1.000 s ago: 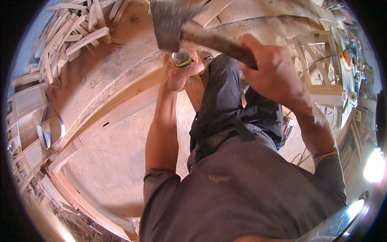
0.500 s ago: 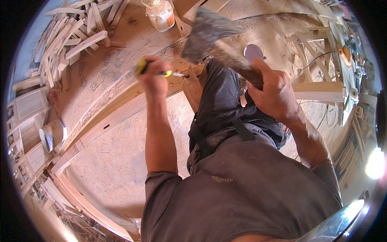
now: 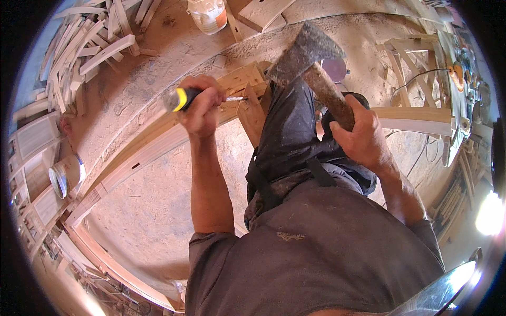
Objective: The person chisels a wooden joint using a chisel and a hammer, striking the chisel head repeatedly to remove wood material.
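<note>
My left hand (image 3: 200, 108) is closed around the black and yellow handle of a chisel (image 3: 185, 100). Its metal blade points right, towards a wooden beam (image 3: 243, 77) beside my knee; whether the tip touches the wood I cannot tell. In my right hand (image 3: 363, 134), a hatchet (image 3: 308, 55) is gripped by its worn wooden handle. The hatchet's dark, scuffed head is raised over my knee, apart from the chisel. A brown wooden piece (image 3: 251, 120) sticks out beside my dark trouser leg, which hides part of the beam.
Wood offcuts (image 3: 79, 50) are heaped at the far left. A plastic jug (image 3: 208, 16) stands on the dusty floor ahead, and a white bucket (image 3: 67, 176) lies at the left. To the right is a bench (image 3: 445, 105) with tools and a cable. Long timber (image 3: 121, 171) runs along the left.
The hatchet has moved to the right, away from the chisel. My left hand has shifted slightly down, and the chisel handle's butt end now points more to the left and down.
</note>
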`<control>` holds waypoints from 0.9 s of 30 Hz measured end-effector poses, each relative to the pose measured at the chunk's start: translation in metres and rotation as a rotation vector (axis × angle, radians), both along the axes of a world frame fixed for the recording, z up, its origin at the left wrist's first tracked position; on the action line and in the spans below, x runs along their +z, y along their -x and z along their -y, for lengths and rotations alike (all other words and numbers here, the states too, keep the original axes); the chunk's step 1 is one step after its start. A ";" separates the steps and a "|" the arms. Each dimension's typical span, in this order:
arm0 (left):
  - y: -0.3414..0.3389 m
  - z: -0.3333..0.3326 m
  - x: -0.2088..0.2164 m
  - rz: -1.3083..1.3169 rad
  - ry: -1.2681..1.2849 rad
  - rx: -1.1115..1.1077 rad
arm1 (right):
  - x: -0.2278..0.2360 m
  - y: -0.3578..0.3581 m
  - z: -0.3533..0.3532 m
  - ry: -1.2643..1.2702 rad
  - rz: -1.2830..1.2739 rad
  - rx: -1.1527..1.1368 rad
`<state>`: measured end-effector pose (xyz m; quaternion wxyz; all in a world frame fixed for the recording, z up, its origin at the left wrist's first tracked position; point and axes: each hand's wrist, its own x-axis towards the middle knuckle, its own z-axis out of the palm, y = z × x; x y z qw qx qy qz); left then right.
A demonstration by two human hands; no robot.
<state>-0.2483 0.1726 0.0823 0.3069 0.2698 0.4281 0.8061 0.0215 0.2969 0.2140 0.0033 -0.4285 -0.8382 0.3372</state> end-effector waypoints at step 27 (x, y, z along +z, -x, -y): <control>0.005 -0.005 0.005 0.020 -0.043 0.051 | 0.081 0.035 -0.017 0.025 -0.415 -0.255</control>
